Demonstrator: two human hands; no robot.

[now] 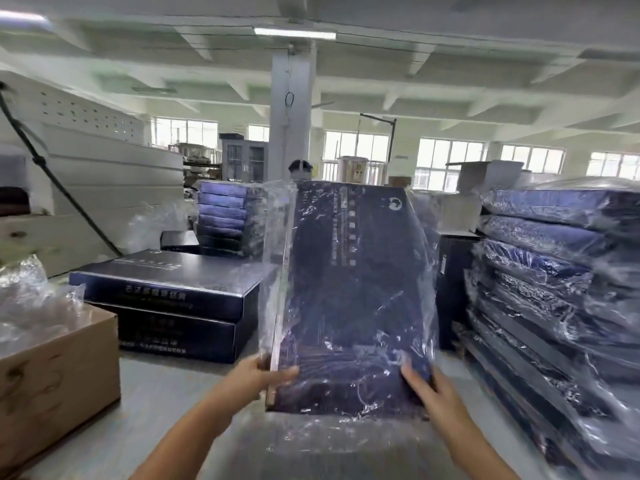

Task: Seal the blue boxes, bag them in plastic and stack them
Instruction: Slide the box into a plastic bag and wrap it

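Note:
A flat dark blue box [353, 289] stands upright in front of me, inside a clear plastic bag [277, 244] whose loose film hangs off its left side and below its bottom edge. My left hand [266, 372] grips the box's lower left corner through the plastic. My right hand [426, 379] holds the lower right corner, fingers spread on the front face. Two unbagged blue boxes [166, 303] lie stacked on the table to the left. A tall stack of bagged blue boxes [554, 306] rises at the right.
A brown cardboard carton [59, 372] holding clear plastic bags [27, 299] stands at the left. Another stack of blue boxes [225, 216] sits further back. The grey table [162, 393] runs beneath my arms. White panels lean at the far left.

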